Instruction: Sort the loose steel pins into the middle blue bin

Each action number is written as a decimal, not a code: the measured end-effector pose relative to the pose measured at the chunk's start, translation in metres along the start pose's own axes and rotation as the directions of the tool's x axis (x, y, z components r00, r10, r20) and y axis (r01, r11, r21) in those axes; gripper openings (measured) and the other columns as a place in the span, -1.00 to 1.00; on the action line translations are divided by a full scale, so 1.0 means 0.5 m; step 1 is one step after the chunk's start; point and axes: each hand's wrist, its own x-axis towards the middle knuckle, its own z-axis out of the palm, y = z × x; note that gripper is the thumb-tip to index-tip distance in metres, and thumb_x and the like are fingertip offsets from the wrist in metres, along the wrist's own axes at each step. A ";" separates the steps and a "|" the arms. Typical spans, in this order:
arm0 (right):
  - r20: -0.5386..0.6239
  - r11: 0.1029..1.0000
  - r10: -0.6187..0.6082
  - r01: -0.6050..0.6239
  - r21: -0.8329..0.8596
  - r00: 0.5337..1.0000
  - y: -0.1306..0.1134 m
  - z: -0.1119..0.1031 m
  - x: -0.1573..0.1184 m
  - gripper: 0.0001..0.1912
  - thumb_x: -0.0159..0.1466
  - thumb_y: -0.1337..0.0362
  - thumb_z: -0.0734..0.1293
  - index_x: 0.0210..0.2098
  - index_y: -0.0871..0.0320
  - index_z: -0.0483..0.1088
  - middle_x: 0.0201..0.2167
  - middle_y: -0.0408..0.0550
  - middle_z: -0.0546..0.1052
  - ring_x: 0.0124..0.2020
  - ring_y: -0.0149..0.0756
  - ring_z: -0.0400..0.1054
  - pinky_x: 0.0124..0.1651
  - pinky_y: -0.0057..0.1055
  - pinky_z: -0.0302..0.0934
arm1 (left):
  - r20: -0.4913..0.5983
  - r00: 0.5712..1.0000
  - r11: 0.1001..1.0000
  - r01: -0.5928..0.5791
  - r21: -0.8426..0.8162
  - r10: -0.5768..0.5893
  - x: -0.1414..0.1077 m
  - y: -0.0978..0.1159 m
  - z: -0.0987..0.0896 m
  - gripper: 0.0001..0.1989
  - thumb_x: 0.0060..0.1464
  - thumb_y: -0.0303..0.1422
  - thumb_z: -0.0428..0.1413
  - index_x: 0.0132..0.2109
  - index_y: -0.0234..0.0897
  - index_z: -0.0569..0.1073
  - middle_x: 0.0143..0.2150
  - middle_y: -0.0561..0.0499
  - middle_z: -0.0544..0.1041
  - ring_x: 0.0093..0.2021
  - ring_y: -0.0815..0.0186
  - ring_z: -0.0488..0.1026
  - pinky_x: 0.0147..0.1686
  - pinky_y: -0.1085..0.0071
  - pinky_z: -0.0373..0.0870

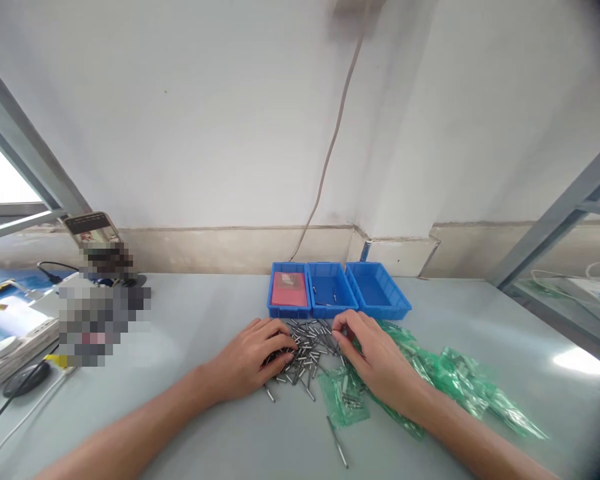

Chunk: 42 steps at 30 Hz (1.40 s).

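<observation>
A loose pile of small metal pins (307, 350) lies on the grey table between my hands. My left hand (260, 353) rests at the pile's left side, fingers curled over the pins; whether it grips any is hidden. At the pile's right edge, my right hand (370, 353) has thumb and forefinger brought together in a pinch, and what is between them is too small to name. A small green plastic bag (344, 398) with pins in it lies below my right hand. One longer pin (337, 442) lies apart, nearer the front.
Three blue bins stand behind the pile: the left bin (289, 311) holds a red item, the middle bin (331, 311) a few pins, the right bin (379, 287) shows its bare floor. Green bags (460, 383) spread rightward. A phone (94, 230), cables and a power strip (20, 357) are left.
</observation>
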 end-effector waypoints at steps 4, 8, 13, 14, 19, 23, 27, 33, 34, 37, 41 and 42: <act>-0.069 0.999 0.015 -0.011 0.052 0.998 0.004 0.001 -0.001 -0.82 0.58 0.17 0.17 -0.11 0.00 0.36 -0.15 0.00 0.55 -0.13 -0.06 0.40 -0.09 -0.15 0.30 | -0.022 1.000 1.000 -0.004 0.002 0.004 -0.001 -0.001 0.000 -0.80 0.53 -0.31 0.03 0.11 -0.19 0.53 0.08 -0.12 0.57 0.02 0.18 0.53 0.08 0.22 0.46; -0.093 0.998 0.042 -0.037 0.051 0.995 0.008 0.004 -0.002 -0.82 0.59 0.14 0.17 -0.09 -0.02 0.37 -0.16 -0.01 0.55 -0.15 -0.07 0.40 -0.10 -0.15 0.29 | -0.072 0.997 1.000 -0.011 -0.022 0.009 -0.003 -0.003 0.001 -0.80 0.52 -0.36 0.03 0.14 -0.19 0.52 0.06 -0.11 0.57 0.02 0.18 0.51 0.06 0.23 0.46; -0.150 0.995 0.051 -0.037 0.096 0.987 0.009 0.002 -0.001 -0.82 0.59 0.14 0.18 0.02 -0.05 0.40 -0.07 -0.02 0.60 -0.10 -0.07 0.47 -0.05 -0.15 0.31 | -0.155 0.987 0.998 -0.041 -0.050 0.033 -0.003 -0.007 0.000 -0.70 0.43 -0.59 -0.05 0.08 -0.21 0.49 0.03 -0.10 0.57 0.02 0.19 0.47 0.05 0.23 0.43; -0.166 0.993 0.062 -0.044 0.113 0.984 0.009 0.002 0.000 -0.82 0.58 0.13 0.19 0.04 -0.06 0.40 -0.05 -0.02 0.61 -0.10 -0.07 0.49 -0.03 -0.15 0.32 | -0.169 0.985 0.997 -0.049 -0.052 0.040 -0.004 -0.007 0.000 -0.68 0.39 -0.63 -0.07 0.04 -0.21 0.49 0.01 -0.09 0.57 -0.01 0.20 0.46 0.03 0.24 0.42; -0.156 0.943 0.218 -0.167 0.287 0.963 0.003 -0.001 -0.002 -0.80 0.59 0.03 0.18 -0.01 -0.06 0.36 -0.42 -0.17 0.56 -0.44 -0.18 0.46 -0.27 -0.22 0.35 | -0.207 0.977 0.995 -0.071 -0.074 0.054 -0.005 -0.011 -0.003 -0.64 0.32 -0.71 -0.15 -0.21 -0.25 0.43 -0.13 -0.06 0.56 -0.15 0.25 0.42 -0.11 0.33 0.37; -0.157 0.888 0.258 -0.170 0.428 0.953 -0.002 0.000 -0.002 -0.75 0.58 -0.04 0.20 -0.11 -0.03 0.31 -0.36 -0.12 0.59 -0.41 -0.19 0.50 -0.28 -0.24 0.39 | -0.214 0.973 0.992 -0.108 -0.068 0.091 -0.006 -0.015 -0.004 -0.63 0.17 -0.76 -0.16 -0.32 -0.25 0.38 -0.23 -0.01 0.56 -0.24 0.29 0.40 -0.18 0.37 0.32; -0.187 0.860 0.241 -0.121 0.496 0.952 0.002 0.006 -0.004 -0.68 0.57 -0.10 0.22 -0.12 -0.01 0.29 -0.20 -0.04 0.62 -0.37 -0.23 0.51 -0.27 -0.26 0.44 | -0.229 0.965 0.989 -0.142 -0.050 0.127 -0.006 -0.023 0.002 -0.64 -0.01 -0.77 -0.15 -0.39 -0.25 0.36 -0.41 0.09 0.50 -0.39 0.35 0.33 -0.22 0.37 0.27; -0.241 0.852 0.271 -0.115 0.511 0.932 0.004 0.008 -0.009 -0.67 0.54 -0.08 0.30 -0.20 0.00 0.27 -0.40 -0.20 0.48 -0.46 -0.31 0.42 -0.39 -0.36 0.39 | -0.274 0.948 0.984 -0.177 -0.030 0.163 -0.011 -0.031 0.009 -0.63 -0.02 -0.77 -0.14 -0.41 -0.25 0.40 -0.48 0.14 0.45 -0.46 0.40 0.30 -0.21 0.37 0.27; -0.248 0.848 0.272 -0.110 0.519 0.930 0.003 0.009 -0.009 -0.67 0.53 -0.08 0.31 -0.21 0.00 0.27 -0.40 -0.20 0.47 -0.47 -0.32 0.41 -0.41 -0.37 0.39 | -0.273 0.949 0.984 -0.174 -0.028 0.160 -0.011 -0.031 0.010 -0.64 -0.02 -0.77 -0.14 -0.42 -0.25 0.40 -0.48 0.14 0.44 -0.46 0.40 0.29 -0.21 0.37 0.26; -0.267 0.839 0.267 -0.087 0.537 0.926 -0.002 0.009 -0.007 -0.68 0.51 -0.05 0.35 -0.23 0.01 0.29 -0.32 -0.15 0.51 -0.42 -0.32 0.43 -0.41 -0.38 0.42 | -0.266 0.952 0.985 -0.167 -0.033 0.152 -0.011 -0.031 0.010 -0.65 -0.03 -0.77 -0.14 -0.43 -0.26 0.36 -0.50 0.15 0.41 -0.46 0.39 0.26 -0.23 0.37 0.24; -0.285 0.846 0.247 -0.063 0.530 0.926 -0.004 0.009 -0.005 -0.68 0.48 -0.01 0.40 -0.26 0.02 0.31 -0.16 -0.08 0.54 -0.39 -0.33 0.41 -0.40 -0.37 0.46 | -0.262 0.953 0.986 -0.163 -0.021 0.152 -0.009 -0.028 0.008 -0.65 0.05 -0.77 -0.13 -0.39 -0.25 0.35 -0.47 0.11 0.41 -0.42 0.35 0.25 -0.27 0.36 0.21; -0.282 0.850 0.245 -0.066 0.522 0.927 -0.004 0.008 -0.005 -0.69 0.48 0.00 0.41 -0.26 0.02 0.32 -0.15 -0.08 0.53 -0.41 -0.34 0.40 -0.41 -0.36 0.46 | -0.262 0.954 0.988 -0.155 -0.019 0.145 -0.009 -0.026 0.007 -0.66 0.09 -0.76 -0.13 -0.37 -0.25 0.36 -0.45 0.09 0.42 -0.40 0.33 0.25 -0.27 0.36 0.21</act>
